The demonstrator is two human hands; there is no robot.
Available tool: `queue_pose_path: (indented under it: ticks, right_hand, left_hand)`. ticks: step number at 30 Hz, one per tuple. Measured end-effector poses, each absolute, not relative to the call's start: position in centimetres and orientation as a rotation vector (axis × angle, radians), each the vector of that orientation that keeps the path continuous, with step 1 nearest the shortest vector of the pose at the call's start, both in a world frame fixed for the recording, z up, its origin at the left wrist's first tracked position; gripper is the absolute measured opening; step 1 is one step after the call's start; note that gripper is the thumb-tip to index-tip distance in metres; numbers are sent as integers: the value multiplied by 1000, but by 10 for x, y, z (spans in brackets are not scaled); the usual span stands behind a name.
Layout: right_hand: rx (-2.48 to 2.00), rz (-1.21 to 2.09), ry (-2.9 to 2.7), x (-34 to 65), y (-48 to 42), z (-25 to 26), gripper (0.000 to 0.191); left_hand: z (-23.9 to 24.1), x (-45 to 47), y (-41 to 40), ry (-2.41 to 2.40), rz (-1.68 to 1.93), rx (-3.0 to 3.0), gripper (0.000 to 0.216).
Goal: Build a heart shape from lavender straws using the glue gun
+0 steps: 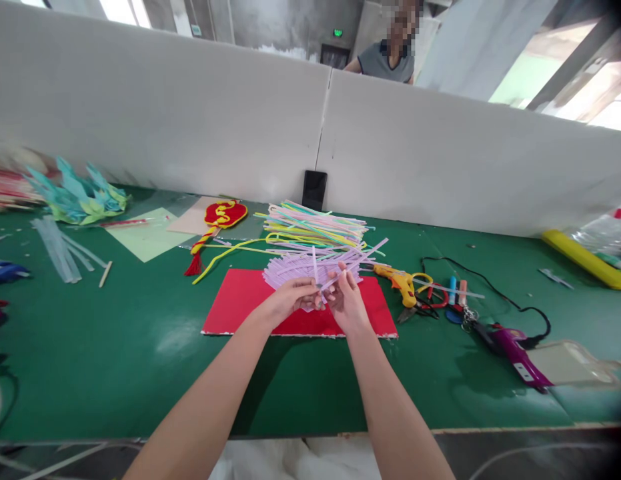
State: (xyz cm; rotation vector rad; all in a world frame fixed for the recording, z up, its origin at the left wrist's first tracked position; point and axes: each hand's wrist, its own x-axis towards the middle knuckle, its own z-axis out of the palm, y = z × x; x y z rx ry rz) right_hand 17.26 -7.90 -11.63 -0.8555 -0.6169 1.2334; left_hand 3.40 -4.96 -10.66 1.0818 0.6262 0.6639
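Note:
Both my hands meet over a red board (240, 300) in the middle of the table. My left hand (297, 297) pinches a thin lilac strip (315, 263), which points upward between the hands. My right hand (346, 297) has its fingers closed on the strip's other part, slanting up to the right. Whether this is one bent strip or two is too small to tell. Just behind my fingers lies a pile of lilac strips (285, 270), partly hidden by my hands. Beyond it is a bundle of pink, yellow and green strips (315, 227).
A phone (315, 189) leans on the white partition (190, 113). To the right lie a yellow glue gun (400, 283), pliers (420, 308) and a purple corded tool (520, 357). At left are a red-and-yellow tasselled ornament (225, 215) and turquoise folded pieces (77, 193). A person (390, 63) stands behind the partition.

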Motion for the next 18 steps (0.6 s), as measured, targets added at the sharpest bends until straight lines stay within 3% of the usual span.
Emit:
queue_pose_path:
  ticks: [11, 18]
  right_hand:
    - [-942, 1056, -639, 172, -78, -110, 39]
    - [-1006, 798, -698, 171, -80, -106, 25]
  left_hand:
    - [-110, 37, -48, 662, 687, 1193, 36]
    - [-116, 43, -44, 841, 936, 1415, 44]
